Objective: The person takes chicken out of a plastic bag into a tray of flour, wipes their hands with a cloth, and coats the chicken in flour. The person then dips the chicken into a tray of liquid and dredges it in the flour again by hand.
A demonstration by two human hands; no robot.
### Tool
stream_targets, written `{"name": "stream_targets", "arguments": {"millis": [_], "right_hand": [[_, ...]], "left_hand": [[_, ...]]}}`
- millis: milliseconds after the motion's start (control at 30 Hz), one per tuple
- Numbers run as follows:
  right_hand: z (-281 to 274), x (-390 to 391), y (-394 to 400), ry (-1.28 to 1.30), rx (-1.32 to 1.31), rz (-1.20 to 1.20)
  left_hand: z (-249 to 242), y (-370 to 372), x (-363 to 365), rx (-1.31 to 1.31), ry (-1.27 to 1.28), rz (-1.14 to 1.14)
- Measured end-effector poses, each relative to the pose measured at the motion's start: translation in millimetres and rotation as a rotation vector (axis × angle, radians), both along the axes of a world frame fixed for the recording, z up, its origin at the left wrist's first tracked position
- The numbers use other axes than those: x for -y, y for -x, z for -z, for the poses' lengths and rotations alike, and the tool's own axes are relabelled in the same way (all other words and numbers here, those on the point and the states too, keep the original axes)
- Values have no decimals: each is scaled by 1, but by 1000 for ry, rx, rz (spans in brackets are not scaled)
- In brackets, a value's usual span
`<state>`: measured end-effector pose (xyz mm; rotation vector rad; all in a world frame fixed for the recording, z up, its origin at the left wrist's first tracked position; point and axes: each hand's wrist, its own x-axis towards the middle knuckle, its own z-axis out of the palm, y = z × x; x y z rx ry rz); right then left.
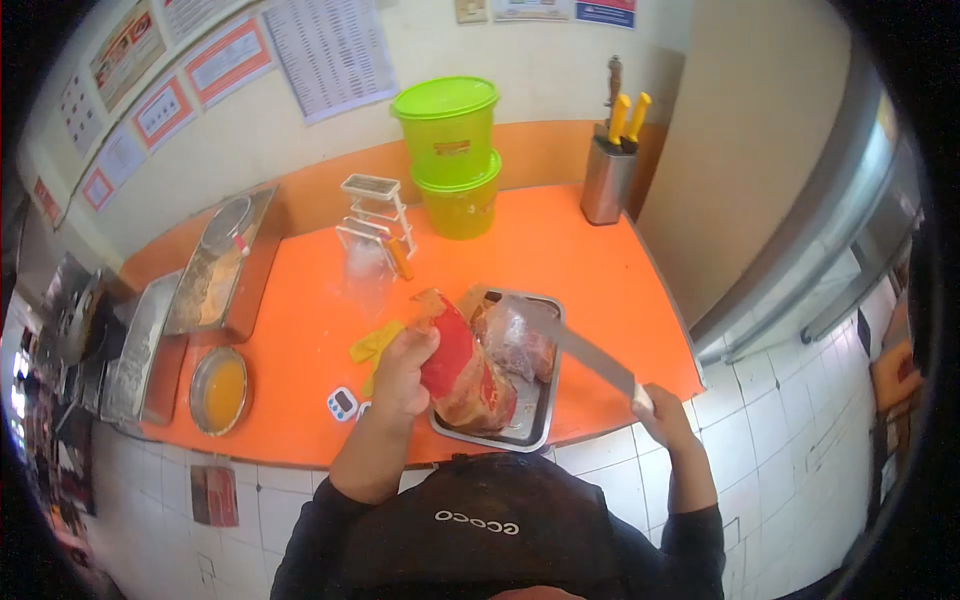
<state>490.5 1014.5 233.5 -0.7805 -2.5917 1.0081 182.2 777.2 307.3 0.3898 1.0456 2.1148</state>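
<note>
Red-and-tan pkg. [462,375], tilted, lower end in or just over metal tray [545,425]; whether it bears on tray floor, can't tell. L hand [403,368] clamped round upper L side of pkg., fingers closed. R hand [664,415] closed on white handle of knife [598,362], blade angled up & inward, tip end over or beside clear plastic bag [512,335]; contact w/ bag can't be confirmed.

Recs.: rest pkg. base flat on tray before any blade contact; grip firm, not crushing, as wrap may give & slip. L fingers well clear of edge, blade directed away from L wrist. Short, controlled strokes, min. force. Mind adj. bag: risk of accidental nick. Yellow cloth [372,347] & timer [342,403] nr. L forearm; elbow room req'd.
</note>
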Motion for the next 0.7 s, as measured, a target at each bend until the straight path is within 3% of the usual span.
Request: {"name": "stream_targets", "arguments": {"millis": [33, 167, 533, 700], "right_hand": [[-8, 17, -7, -163, -74, 24], [-32, 55, -24, -396, 74, 12], [-58, 79, -24, -554, 209, 49], [-62, 89, -15, -528, 244, 59]], "left_hand": [[3, 2, -2, -43, 29, -9], [1, -1, -11, -208, 27, -34], [-4, -17, -30, -549, 177, -157], [-4, -26, -27, -565, 233, -134]]}}
